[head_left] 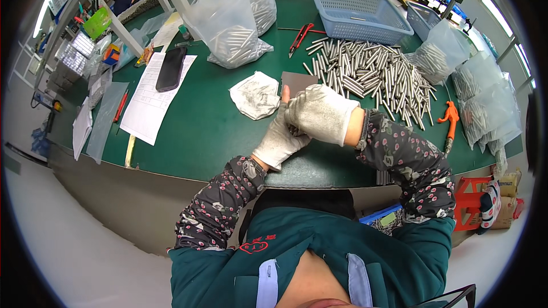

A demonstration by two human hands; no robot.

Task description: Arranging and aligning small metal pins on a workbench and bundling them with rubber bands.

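Note:
My left hand (pixel 279 141) and my right hand (pixel 321 115), both in off-white gloves, meet over the near part of the green table. The left hand curls inward, its bare thumb pointing up. Closed fingers of the right hand press against the left palm; whatever lies between them is mostly hidden, with only a small dark bit showing. Just beyond the hands is a flat grey-brown sheet (pixel 298 80). To its left a crumpled white cloth (pixel 254 96) lies on the table. A large heap of short metal rods (pixel 371 74) spreads out beyond and right of my right hand.
Behind the heap stands a blue plastic basket (pixel 359 14). Red-handled pliers (pixel 301 39) lie left of it. Bags of rods (pixel 234 37) stand far left, more bags (pixel 485 102) at right. An orange air gun (pixel 450 117) lies right. Papers and a black phone (pixel 171 69) are left.

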